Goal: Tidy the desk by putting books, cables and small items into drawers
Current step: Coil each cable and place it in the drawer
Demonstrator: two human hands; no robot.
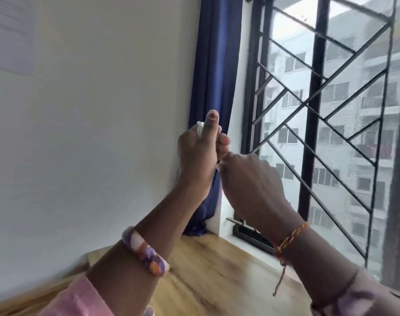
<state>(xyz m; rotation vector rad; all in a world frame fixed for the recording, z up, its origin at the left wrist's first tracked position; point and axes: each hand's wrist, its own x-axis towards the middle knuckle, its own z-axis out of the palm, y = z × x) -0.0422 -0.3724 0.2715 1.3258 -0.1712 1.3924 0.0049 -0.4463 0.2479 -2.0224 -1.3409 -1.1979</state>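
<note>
left hand [197, 153]: raised in front of the wall, fingers curled round something thin and white [199, 128] that pokes out at the top beside the upright thumb (a cable, maybe, too blurry to call)
right hand [251, 179]: just right of the left one and touching it, back toward the camera, fingers bent in toward the left palm; can't tell whether anything is pinched there
white thing: up in the left fist, well above the desk, only a short bit showing
desk [208, 274]: light wood top, near and low in the shot, running to the far corner under the window
bangle [145, 252]: purple, white and orange, on the left wrist
thread bracelet [287, 240]: orange and red, on the right wrist, loose end hanging down
sleeves [80, 299]: pink, at the near edge
curtain [213, 65]: dark blue, far corner, between white wall [92, 110] and window
window grille [319, 106]: black bars on the right, pale apartment block outside
</note>
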